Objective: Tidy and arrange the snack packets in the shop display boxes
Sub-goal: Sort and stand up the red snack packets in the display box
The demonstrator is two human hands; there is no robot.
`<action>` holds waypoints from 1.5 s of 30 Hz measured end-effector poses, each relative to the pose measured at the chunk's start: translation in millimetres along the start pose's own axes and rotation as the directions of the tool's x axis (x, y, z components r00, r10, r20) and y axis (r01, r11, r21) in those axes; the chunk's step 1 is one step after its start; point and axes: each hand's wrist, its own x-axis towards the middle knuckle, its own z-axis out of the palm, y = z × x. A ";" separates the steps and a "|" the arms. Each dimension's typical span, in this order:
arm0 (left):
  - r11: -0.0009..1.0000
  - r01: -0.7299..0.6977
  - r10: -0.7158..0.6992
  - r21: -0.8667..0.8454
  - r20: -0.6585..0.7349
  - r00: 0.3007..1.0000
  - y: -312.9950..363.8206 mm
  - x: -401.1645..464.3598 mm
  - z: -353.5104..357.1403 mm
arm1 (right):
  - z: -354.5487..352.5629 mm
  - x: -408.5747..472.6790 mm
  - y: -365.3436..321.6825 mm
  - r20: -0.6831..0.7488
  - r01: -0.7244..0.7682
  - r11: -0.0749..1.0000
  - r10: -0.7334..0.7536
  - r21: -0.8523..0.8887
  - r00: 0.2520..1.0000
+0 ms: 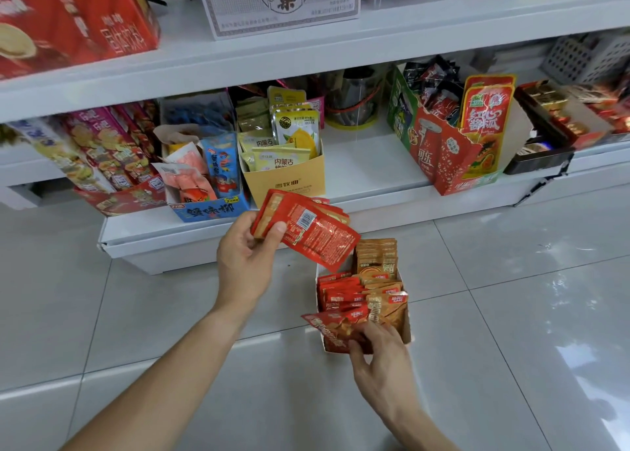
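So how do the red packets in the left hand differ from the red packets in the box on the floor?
The held red packets are fanned out in the air, gripped by the left hand; the boxed red packets stand packed in the floor box. The held ones show their printed backs with a barcode; the boxed ones show only top edges. The right hand grips a front packet there. Both sets are glossy red.

One head-worn camera looks forward and down from above. It faces the low white metal shelf [368, 164] and glossy grey tiled floor [511, 314], both near
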 end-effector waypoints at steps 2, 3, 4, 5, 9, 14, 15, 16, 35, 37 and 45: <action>0.995 0.048 -0.049 -0.089 -0.012 0.999 4.5 0.1 -1.9 | 1.0 -1.7 2.5 -0.013 -0.010 0.998 0.009 -0.056 1.000; 0.988 0.077 -0.079 -0.133 -0.014 0.997 7.1 -0.2 -2.1 | 1.0 -1.9 2.9 -0.020 -0.008 0.997 0.006 -0.080 1.000; 0.978 0.110 -0.114 -0.178 -0.015 0.993 9.2 -0.5 -1.8 | 0.9 -1.7 3.0 -0.020 0.012 0.992 -0.015 -0.122 1.000; 0.962 0.150 -0.157 -0.230 -0.011 0.988 11.5 -1.1 -1.3 | 0.1 -1.4 1.8 0.000 0.049 0.981 -0.050 -0.190 0.999; 0.775 0.396 -0.397 -0.493 0.108 0.912 19.3 -3.5 4.1 | -16.7 4.0 -5.2 0.146 0.125 0.885 -0.065 -0.448 0.987; 0.411 0.719 -0.666 -0.561 0.353 0.657 28.3 -7.3 12.8 | -98.4 45.3 -44.6 -0.055 0.062 0.997 -0.065 -0.051 0.996; 0.368 0.760 -0.688 -0.536 0.392 0.610 30.9 -9.8 15.6 | -114.5 57.7 -57.1 -0.081 0.134 0.989 -0.128 0.066 0.988; 0.339 0.796 -0.709 -0.502 0.419 0.566 32.6 -12.2 19.0 | -127.9 70.4 -68.4 -0.046 0.210 0.965 -0.206 0.155 0.978; 0.712 0.681 -0.454 -0.171 0.627 0.633 48.1 -30.0 33.1 | -109.7 108.9 -80.4 0.318 -0.323 0.583 0.115 0.746 0.941; 0.666 0.705 -0.355 -0.241 0.729 0.585 50.3 -28.9 31.8 | -110.1 108.5 -77.5 0.326 -0.348 0.559 0.142 0.753 0.935; 0.831 0.544 -0.436 -0.117 0.470 0.767 42.5 -30.1 44.0 | -114.8 109.0 -64.9 0.370 -0.402 0.410 0.160 0.818 0.915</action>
